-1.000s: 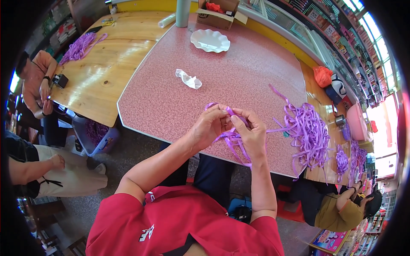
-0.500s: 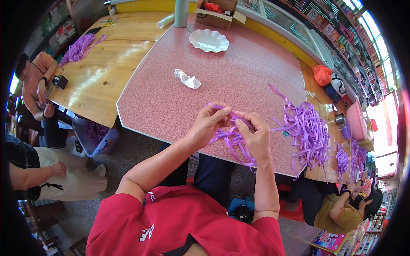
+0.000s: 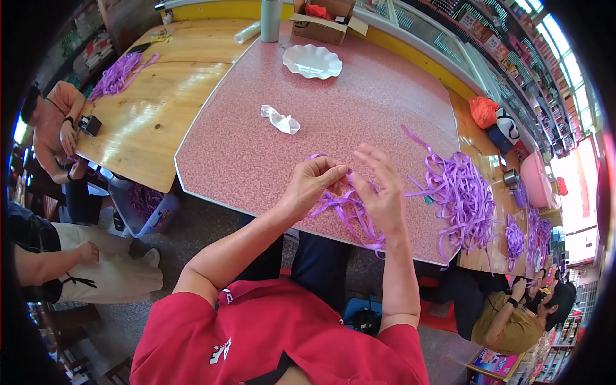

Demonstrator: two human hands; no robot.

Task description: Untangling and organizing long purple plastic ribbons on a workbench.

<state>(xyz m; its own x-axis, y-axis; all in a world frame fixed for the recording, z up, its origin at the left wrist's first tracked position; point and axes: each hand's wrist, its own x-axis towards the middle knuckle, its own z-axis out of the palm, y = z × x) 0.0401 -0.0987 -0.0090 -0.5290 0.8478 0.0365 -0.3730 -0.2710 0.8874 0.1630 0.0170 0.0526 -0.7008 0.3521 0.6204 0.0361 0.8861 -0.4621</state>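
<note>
Over the near edge of the pink speckled table [image 3: 244, 160], my left hand [image 3: 312, 183] pinches a purple ribbon between thumb and fingers. Just to its right, my right hand [image 3: 383, 196] has its fingers raised and spread, somewhat blurred, and nothing shows in its grasp. Beneath both hands lie loose purple ribbons [image 3: 354, 218], partly hidden by them. A large tangled pile of purple ribbons [image 3: 463, 202] rests to the right of my right hand, with one strand trailing toward the far side.
A crumpled white tissue [image 3: 280, 120] and a scalloped white plate [image 3: 312, 61] lie farther back. Behind them stand a pale green cylinder [image 3: 270, 20] and a cardboard box [image 3: 321, 27]. People sit at wooden tables on both sides; a blue tub [image 3: 144, 215] is at left.
My right hand has let go of the ribbon, and its fingers have opened upward. The left hand keeps its pinch in nearly the same place.
</note>
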